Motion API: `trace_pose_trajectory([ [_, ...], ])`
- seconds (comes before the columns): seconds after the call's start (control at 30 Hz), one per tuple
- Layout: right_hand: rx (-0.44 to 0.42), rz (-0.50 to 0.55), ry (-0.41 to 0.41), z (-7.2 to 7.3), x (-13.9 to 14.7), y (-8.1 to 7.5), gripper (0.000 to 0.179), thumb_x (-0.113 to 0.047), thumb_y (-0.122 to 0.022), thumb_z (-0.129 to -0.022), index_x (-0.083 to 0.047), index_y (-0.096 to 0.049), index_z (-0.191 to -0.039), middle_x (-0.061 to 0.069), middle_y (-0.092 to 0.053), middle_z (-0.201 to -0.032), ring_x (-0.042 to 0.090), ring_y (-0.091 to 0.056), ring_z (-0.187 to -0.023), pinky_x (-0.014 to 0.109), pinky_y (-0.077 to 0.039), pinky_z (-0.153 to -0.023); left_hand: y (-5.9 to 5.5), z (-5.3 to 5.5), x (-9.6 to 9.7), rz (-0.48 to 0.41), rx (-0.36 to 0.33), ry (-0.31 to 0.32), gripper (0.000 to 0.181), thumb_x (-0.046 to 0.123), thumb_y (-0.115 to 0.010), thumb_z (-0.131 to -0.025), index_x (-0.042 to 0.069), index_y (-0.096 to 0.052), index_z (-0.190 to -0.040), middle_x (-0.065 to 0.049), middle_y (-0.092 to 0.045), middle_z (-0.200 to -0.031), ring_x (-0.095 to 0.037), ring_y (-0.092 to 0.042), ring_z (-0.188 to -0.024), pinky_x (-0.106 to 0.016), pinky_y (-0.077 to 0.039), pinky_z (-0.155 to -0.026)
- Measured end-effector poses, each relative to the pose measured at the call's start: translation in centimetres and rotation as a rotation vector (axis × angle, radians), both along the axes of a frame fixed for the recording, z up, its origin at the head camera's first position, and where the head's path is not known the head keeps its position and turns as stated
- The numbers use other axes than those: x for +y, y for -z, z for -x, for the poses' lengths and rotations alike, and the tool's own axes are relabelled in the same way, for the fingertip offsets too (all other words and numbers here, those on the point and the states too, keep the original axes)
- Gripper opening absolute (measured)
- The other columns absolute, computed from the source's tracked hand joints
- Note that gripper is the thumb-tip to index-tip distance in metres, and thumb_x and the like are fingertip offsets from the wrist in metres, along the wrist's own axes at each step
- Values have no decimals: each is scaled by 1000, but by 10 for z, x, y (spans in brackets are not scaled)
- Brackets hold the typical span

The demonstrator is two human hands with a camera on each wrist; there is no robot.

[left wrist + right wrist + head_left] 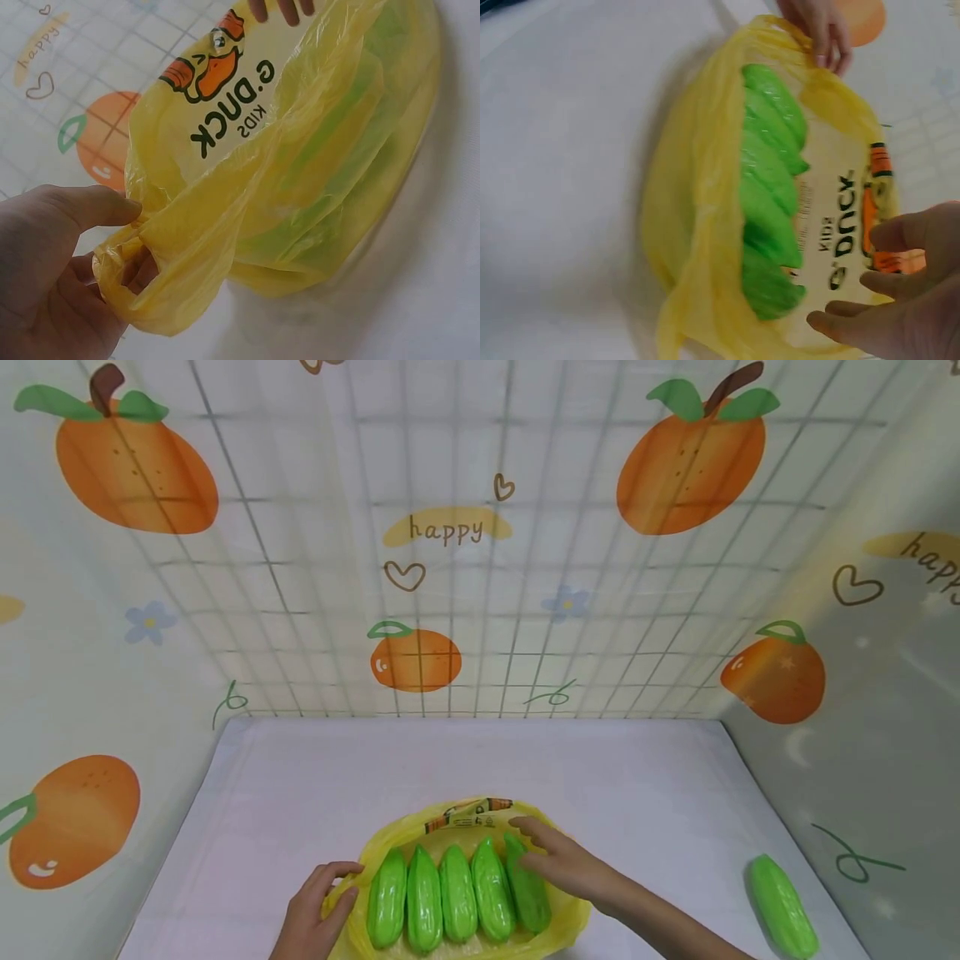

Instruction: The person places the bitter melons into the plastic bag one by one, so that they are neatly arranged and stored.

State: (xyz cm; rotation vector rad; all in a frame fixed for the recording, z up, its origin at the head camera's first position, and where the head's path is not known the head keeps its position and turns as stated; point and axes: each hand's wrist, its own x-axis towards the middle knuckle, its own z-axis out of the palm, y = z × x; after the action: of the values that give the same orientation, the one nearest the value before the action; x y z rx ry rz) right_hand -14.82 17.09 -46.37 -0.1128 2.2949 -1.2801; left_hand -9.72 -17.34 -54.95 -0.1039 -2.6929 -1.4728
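Observation:
A yellow plastic bag [570, 920] printed with a duck stands with its mouth open at the front of the table. Several glossy green gourd-like pieces with pointed tips [423, 900] lie side by side in it. With thumb and fingers my left hand [313, 906] holds the bag's handle [169, 289] at the left end. Over the bag's right end is my right hand [566, 860], fingers extended and apart, holding nothing; the rightmost green piece [769, 285] lies closest to it. Another such green piece [783, 906] rests on the table, far right.
The white tabletop [480, 756] meets a back wall sheet [480, 610] printed with oranges and a grid. Side panels [67, 693] rise along the left and right table edges.

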Motion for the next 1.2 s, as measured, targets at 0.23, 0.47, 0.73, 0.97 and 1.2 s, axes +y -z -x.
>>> trace_pose_trajectory([
  [0.23, 18, 79, -49, 0, 17, -17, 44, -20, -56, -100, 0, -51, -138, 25, -53, -137, 45, -49, -125, 64, -40, -97, -1, 0, 1, 9, 3, 3, 17, 20, -65, -98, 22, -67, -115, 10, -61, -111, -18, -59, -109, -46, -47, -87],
  [0.47, 17, 135, 5, 0, 41, -24, 35, -19, -54, -101, 0, -56, -131, 13, -64, -119, 33, -60, -111, 52, -50, -90, -3, -1, 2, 4, -19, 1, 17, 20, -65, -98, 22, -67, -115, 9, -62, -111, -19, -59, -109, -45, -47, -87],
  [0.73, 47, 104, 134, 6, 82, -27, 36, -20, -52, -103, 3, -54, -131, 14, -66, -114, 27, -63, -100, 46, -54, -86, 0, 0, 1, 11, 14, 3, 18, 18, -66, -97, 23, -67, -115, 11, -62, -111, -18, -59, -108, -46, -48, -86],
  [0.97, 72, 57, 224, 9, 125, -15, 37, -21, -53, -103, 4, -54, -131, 14, -67, -112, 25, -63, -97, 44, -54, -86, -1, -2, 0, 7, 1, 0, 19, 17, -66, -97, 23, -67, -115, 12, -61, -110, -17, -59, -108, -46, -48, -88],
  [1.2, 87, -49, 332, 8, 181, 2, 43, -22, -52, -104, 9, -50, -134, 19, -66, -117, 26, -65, -99, 43, -55, -84, -1, -2, 0, 12, 13, 5, 18, 17, -66, -97, 22, -67, -114, 12, -61, -110, -17, -59, -108, -47, -48, -87],
])
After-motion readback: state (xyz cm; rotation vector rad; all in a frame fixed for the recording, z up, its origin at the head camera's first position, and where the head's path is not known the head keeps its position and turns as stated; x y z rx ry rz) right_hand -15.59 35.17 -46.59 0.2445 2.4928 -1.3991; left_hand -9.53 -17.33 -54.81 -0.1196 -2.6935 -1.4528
